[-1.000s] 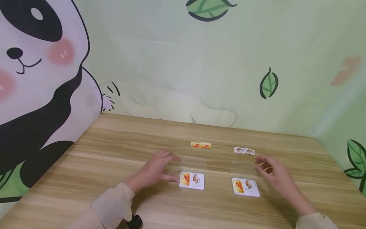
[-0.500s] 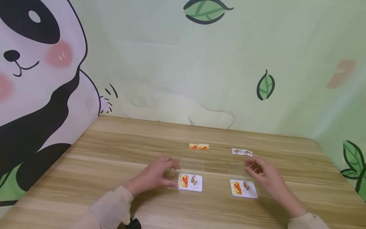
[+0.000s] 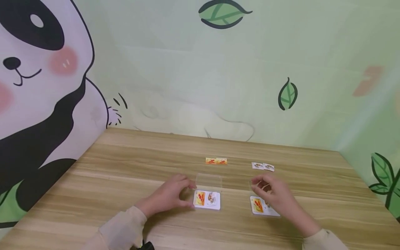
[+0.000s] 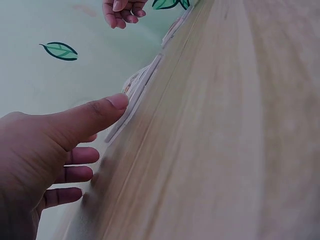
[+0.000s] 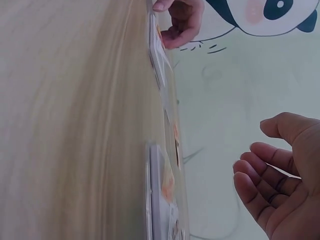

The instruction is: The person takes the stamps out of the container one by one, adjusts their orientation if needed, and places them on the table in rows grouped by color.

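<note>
Two white round-cornered cards lie on the table, each with an orange picture and a brown-and-white picture: the left card (image 3: 207, 200) and the right card (image 3: 256, 205). Behind each is a clear, see-through flap; the left flap (image 3: 208, 180) shows better. My left hand (image 3: 170, 194) rests at the left card's side, thumb at its near left corner, fingers spread loosely. In the left wrist view the thumb (image 4: 118, 101) appears to touch the card's edge. My right hand (image 3: 278, 194) hovers over the right card, partly covering it, fingers loosely bent around nothing, as the right wrist view shows.
Further back on the wooden table (image 3: 140, 149) lie a pair of small orange picture pieces (image 3: 216, 161) and a pair of small white picture pieces (image 3: 263, 166). A wall (image 3: 175, 76) painted with a panda and leaves stands behind the table.
My right hand has moved left, from beside the right card to above it, now covering part of the card and flap. My left hand stays nearly in place. The view has shifted slightly.
</note>
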A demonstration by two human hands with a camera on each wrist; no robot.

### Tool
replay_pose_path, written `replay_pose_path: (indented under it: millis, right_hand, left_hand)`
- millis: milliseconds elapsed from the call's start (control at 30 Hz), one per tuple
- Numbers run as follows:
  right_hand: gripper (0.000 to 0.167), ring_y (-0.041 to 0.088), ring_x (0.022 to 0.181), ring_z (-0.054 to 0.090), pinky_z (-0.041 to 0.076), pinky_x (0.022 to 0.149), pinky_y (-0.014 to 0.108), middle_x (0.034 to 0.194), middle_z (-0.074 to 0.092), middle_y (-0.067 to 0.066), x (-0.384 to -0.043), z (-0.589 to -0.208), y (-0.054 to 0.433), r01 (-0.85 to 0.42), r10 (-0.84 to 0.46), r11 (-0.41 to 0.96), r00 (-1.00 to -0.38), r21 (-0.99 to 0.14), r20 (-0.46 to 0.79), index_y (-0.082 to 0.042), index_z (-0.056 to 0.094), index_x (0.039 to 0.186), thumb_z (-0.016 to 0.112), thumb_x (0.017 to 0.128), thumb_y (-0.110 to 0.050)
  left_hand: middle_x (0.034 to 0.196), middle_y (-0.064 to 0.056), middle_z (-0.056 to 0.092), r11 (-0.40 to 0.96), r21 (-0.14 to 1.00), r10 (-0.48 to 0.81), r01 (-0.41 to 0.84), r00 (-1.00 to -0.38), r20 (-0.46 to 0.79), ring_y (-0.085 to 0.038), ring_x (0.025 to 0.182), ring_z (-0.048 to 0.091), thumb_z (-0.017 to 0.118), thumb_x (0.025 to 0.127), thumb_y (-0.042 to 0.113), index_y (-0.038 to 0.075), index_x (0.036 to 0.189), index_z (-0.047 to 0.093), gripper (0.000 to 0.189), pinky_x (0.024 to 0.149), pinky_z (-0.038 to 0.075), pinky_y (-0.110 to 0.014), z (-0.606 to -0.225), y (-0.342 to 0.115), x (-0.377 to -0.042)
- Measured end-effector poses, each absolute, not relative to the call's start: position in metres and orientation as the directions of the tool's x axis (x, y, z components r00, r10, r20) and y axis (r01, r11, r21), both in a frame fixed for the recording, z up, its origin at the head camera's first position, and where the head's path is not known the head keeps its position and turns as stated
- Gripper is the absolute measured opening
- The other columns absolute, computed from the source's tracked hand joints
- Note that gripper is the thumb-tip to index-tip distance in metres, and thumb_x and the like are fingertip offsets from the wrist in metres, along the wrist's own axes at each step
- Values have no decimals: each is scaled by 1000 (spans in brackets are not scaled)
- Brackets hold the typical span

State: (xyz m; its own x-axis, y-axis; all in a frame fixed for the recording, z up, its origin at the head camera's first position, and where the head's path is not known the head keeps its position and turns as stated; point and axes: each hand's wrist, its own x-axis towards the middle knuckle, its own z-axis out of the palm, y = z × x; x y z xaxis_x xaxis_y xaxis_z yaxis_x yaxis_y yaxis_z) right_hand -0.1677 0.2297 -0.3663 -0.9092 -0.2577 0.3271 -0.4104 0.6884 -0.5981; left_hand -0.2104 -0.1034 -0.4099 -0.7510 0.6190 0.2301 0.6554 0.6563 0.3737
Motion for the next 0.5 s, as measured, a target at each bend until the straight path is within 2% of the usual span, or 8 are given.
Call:
replay_pose_path:
  millis: [367, 500]
  right_hand:
    - [19, -1, 78, 56, 52, 68, 20, 90, 66, 0, -170, -365, 206, -435, -306, 665, -900, -606, 311, 0, 66, 102, 68, 87, -11]
    - [18, 0, 78, 56, 52, 69, 20, 90, 66, 1, -172, -362, 199, -456, -334, 650, -890, -608, 310, -2, 66, 103, 67, 88, -11]
  left_hand:
    - [112, 1, 62, 671, 318, 625, 670, -742, 243, -17, 105, 55, 81, 70, 46, 17, 108, 65, 50, 93, 47, -38, -414, -102, -210]
    - [111, 1, 62, 679, 305, 622, 668, -744, 244, -17, 106, 55, 81, 70, 47, 18, 107, 65, 49, 94, 47, -39, -415, -101, -210]
